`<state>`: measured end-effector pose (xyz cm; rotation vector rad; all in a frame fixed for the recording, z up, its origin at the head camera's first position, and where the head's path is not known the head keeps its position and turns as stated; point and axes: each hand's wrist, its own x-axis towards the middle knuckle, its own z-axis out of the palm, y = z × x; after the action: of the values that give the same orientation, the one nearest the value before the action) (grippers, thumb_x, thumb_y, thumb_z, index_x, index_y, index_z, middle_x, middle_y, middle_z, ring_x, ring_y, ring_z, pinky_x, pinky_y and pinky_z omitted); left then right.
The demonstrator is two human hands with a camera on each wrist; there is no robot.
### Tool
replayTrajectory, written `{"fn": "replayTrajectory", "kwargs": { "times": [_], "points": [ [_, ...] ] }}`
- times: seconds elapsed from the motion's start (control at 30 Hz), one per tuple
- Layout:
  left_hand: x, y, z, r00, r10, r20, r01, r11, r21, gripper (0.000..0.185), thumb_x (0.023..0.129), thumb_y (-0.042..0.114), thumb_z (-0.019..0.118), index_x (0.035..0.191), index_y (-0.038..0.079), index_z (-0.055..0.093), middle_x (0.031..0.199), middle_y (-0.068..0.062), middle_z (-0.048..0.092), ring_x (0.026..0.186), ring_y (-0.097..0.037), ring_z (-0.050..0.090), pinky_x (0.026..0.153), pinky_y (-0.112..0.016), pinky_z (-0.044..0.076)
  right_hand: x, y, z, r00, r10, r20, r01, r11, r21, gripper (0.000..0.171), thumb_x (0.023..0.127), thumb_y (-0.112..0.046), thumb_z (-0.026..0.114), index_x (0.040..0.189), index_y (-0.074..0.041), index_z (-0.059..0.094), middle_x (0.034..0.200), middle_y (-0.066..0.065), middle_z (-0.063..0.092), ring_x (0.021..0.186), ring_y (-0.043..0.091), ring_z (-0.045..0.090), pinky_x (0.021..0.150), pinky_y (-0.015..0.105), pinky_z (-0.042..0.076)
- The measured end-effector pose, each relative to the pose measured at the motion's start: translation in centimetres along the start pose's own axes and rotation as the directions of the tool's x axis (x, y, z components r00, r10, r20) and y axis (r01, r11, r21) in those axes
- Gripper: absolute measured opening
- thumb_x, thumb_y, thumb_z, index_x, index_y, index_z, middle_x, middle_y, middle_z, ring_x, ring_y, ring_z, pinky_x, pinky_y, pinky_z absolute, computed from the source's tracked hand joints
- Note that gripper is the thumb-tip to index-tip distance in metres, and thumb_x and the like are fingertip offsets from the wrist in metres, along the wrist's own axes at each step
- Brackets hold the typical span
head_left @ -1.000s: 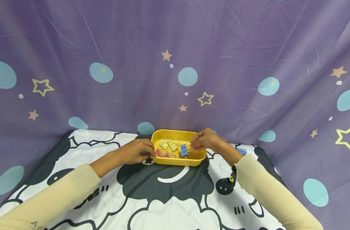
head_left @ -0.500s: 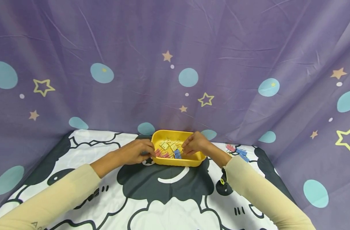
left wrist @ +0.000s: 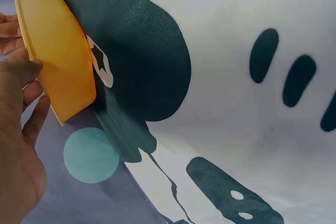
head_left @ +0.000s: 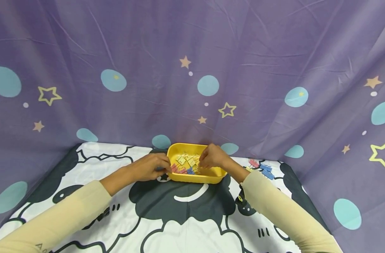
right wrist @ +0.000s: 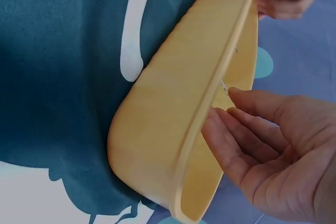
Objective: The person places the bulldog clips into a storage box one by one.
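A yellow tray stands at the far middle of the table with several binder clips in it, yellow, pink and blue. My left hand grips the tray's left rim, thumb on the edge in the left wrist view. My right hand reaches over the right side of the tray, fingers relaxed down among the clips. The right wrist view shows that hand with nothing between its fingers, just inside the tray wall. A blue clip lies loose in the tray near the front wall.
A pink clip and two blue clips lie on the cartoon-print cloth right of the tray. A purple curtain with stars hangs close behind the tray.
My right hand carried the blue clip leftward and down into the tray and let it go. The left hand has stayed on the rim.
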<state>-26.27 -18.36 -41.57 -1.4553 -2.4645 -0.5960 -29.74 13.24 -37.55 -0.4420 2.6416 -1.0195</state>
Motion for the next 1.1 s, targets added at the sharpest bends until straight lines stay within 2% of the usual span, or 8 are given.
{"fn": "replayTrajectory", "kwargs": {
  "times": [0.13, 0.4, 0.7, 0.77, 0.93, 1.1],
  "points": [
    [0.0, -0.1, 0.1, 1.000, 0.001, -0.003, -0.001, 1.000, 0.005, 0.023, 0.091, -0.005, 0.084, 0.103, 0.014, 0.089, 0.105, 0.005, 0.081, 0.103, -0.013, 0.072, 0.092, -0.037, 0.064, -0.1, 0.3, -0.6, 1.000, 0.024, -0.015, -0.023, 0.999, 0.034, 0.010, 0.090, 0.000, 0.088, 0.098, 0.005, 0.086, 0.092, 0.018, 0.086, 0.086, 0.032, 0.085, 0.078, 0.037, 0.071],
    [0.0, -0.1, 0.2, 1.000, -0.006, 0.005, 0.006, 1.000, 0.011, 0.023, 0.092, -0.004, 0.084, 0.103, 0.016, 0.089, 0.105, 0.006, 0.081, 0.103, -0.012, 0.072, 0.092, -0.036, 0.064, -0.5, 0.4, -1.6, 0.997, 0.074, -0.031, -0.071, 0.993, 0.094, 0.015, 0.093, -0.001, 0.088, 0.105, 0.007, 0.084, 0.094, 0.021, 0.085, 0.085, 0.029, 0.085, 0.081, 0.039, 0.072],
    [0.0, 0.0, 0.1, 1.000, 0.002, 0.000, -0.002, 1.000, 0.007, 0.023, 0.092, -0.005, 0.084, 0.102, 0.015, 0.089, 0.104, 0.006, 0.080, 0.102, -0.012, 0.071, 0.092, -0.037, 0.064, -1.1, 1.4, -3.0, 0.993, 0.111, -0.033, -0.105, 0.983, 0.151, 0.017, 0.096, -0.002, 0.085, 0.109, 0.009, 0.084, 0.098, 0.024, 0.085, 0.095, 0.039, 0.086, 0.085, 0.041, 0.071],
    [0.0, 0.0, 0.1, 1.000, 0.002, 0.000, -0.002, 1.000, 0.007, 0.023, 0.092, -0.005, 0.084, 0.102, 0.015, 0.089, 0.104, 0.006, 0.080, 0.102, -0.012, 0.071, 0.092, -0.037, 0.064, -1.1, 1.9, -3.4, 0.992, 0.122, -0.030, -0.115, 0.978, 0.172, 0.017, 0.096, -0.002, 0.084, 0.110, 0.009, 0.084, 0.099, 0.024, 0.086, 0.093, 0.038, 0.086, 0.086, 0.042, 0.071],
    [0.1, -0.1, 0.2, 1.000, 0.003, 0.002, -0.003, 1.000, 0.010, 0.024, 0.091, -0.005, 0.084, 0.102, 0.015, 0.089, 0.104, 0.006, 0.080, 0.102, -0.012, 0.071, 0.092, -0.037, 0.064, -1.6, 3.2, -4.6, 0.991, 0.129, -0.030, -0.119, 0.967, 0.224, 0.018, 0.098, 0.000, 0.080, 0.111, 0.012, 0.083, 0.097, 0.024, 0.086, 0.080, 0.023, 0.084, 0.084, 0.039, 0.071],
    [0.1, -0.2, 0.3, 1.000, 0.005, -0.001, -0.005, 1.000, 0.007, 0.024, 0.090, -0.006, 0.084, 0.102, 0.015, 0.089, 0.104, 0.006, 0.080, 0.102, -0.012, 0.071, 0.092, -0.037, 0.064, -2.0, 4.3, -6.0, 0.987, 0.158, -0.042, -0.144, 0.960, 0.241, 0.018, 0.099, -0.001, 0.080, 0.113, 0.011, 0.084, 0.099, 0.022, 0.086, 0.080, 0.019, 0.083, 0.083, 0.037, 0.071]
  ]
}}
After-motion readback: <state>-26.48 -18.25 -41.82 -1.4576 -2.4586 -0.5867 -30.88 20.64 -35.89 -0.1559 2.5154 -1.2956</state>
